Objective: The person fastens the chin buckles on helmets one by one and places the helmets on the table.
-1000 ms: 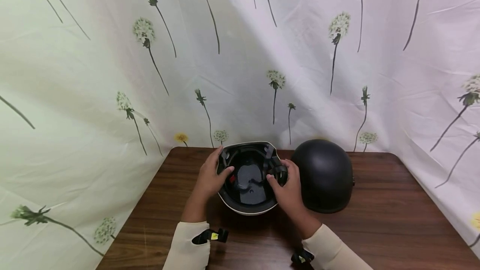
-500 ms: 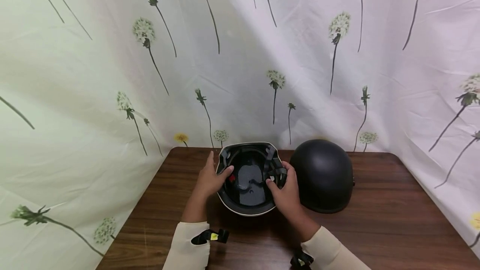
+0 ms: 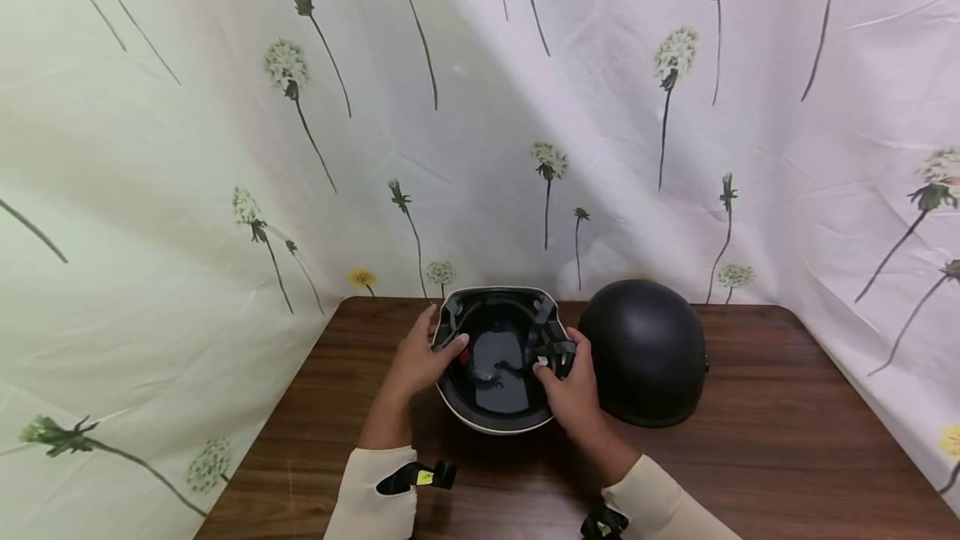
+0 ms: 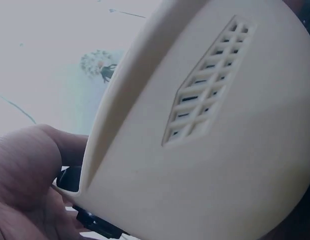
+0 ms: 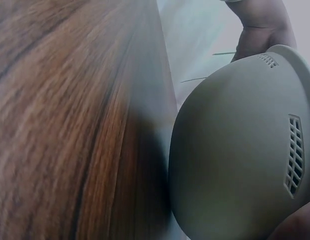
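Two helmets on one brown wooden table: a cream helmet turned upside down, and a black helmet dome-up just to its right, very close, contact not discernible. Two hands, both on the cream one. Left hand wrapped over the left rim, thumb hooked inside against the dark lining, fingers curled round the outside of the shell. Right hand curled over the right rim, thumb and fingertips pinching the black strap at the inner edge. Cream shell sitting mid-table toward the far edge, opening facing up, crown down on the wood; long axis running roughly away from the person, toward the backdrop. Slotted vent visible on the shell's outer wall in the left wrist view, and another in the right wrist view. One flowered cloth backdrop close behind the far table edge and closing in on the left and right sides. Bare wood to the left of the cream helmet, to the right of the black one, and a wide band in front between the helmets and the near edge, crossed by both cream sleeves.
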Demonstrator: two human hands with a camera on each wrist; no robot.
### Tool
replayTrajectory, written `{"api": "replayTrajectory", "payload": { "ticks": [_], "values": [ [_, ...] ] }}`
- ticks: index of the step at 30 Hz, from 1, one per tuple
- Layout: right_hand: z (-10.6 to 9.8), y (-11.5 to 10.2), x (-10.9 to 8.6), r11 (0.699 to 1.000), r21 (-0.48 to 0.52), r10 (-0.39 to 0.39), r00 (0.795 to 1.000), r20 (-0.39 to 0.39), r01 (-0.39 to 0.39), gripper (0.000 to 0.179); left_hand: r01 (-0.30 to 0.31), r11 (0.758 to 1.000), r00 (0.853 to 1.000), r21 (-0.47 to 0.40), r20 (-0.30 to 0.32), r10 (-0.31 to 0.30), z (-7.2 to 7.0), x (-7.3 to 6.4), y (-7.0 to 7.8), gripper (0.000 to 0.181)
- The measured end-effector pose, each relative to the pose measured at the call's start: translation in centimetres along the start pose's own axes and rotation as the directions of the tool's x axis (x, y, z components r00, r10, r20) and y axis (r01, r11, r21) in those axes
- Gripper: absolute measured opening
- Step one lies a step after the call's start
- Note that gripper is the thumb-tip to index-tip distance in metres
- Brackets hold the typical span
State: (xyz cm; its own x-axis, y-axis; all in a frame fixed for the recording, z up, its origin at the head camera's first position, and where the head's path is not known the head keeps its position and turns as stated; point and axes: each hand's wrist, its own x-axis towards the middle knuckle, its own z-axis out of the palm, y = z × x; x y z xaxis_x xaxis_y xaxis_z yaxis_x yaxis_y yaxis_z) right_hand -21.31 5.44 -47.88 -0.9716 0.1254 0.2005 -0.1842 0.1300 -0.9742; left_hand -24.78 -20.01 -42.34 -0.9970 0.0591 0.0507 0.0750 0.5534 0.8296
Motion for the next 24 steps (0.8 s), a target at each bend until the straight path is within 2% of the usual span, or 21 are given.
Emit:
{"api": "replayTrajectory", "payload": {
  "ticks": [5,8,14,18,24],
  "values": [
    [0.0,-0.2,-0.1,0.999,0.048,0.008,1.0,0.013,-0.009,0.074,0.012,1.0,1.0,0.016,0.011,-0.012,0.1,-0.1,0.4,0.089],
    [-0.4,-0.5,0.0,0.999,0.044,-0.009,1.0,0.008,0.009,0.073,0.012,1.0,1.0,0.023,0.018,-0.013,0.4,-0.1,0.5,0.087],
    [-1.2,-2.2,0.6,0.993,0.034,-0.117,0.993,-0.003,0.117,0.077,-0.005,1.0,1.0,-0.004,0.007,0.005,1.2,0.1,0.5,0.08],
    [-1.3,-3.9,0.9,0.977,-0.01,-0.213,0.976,-0.05,0.213,0.075,-0.028,1.0,1.0,-0.011,0.0,0.028,1.6,0.3,0.3,0.079],
    [-1.2,-5.8,1.1,0.938,-0.096,-0.345,0.925,-0.159,0.333,0.074,-0.056,0.998,0.998,-0.03,0.025,0.057,1.9,0.4,0.1,0.081]
  ]
}}
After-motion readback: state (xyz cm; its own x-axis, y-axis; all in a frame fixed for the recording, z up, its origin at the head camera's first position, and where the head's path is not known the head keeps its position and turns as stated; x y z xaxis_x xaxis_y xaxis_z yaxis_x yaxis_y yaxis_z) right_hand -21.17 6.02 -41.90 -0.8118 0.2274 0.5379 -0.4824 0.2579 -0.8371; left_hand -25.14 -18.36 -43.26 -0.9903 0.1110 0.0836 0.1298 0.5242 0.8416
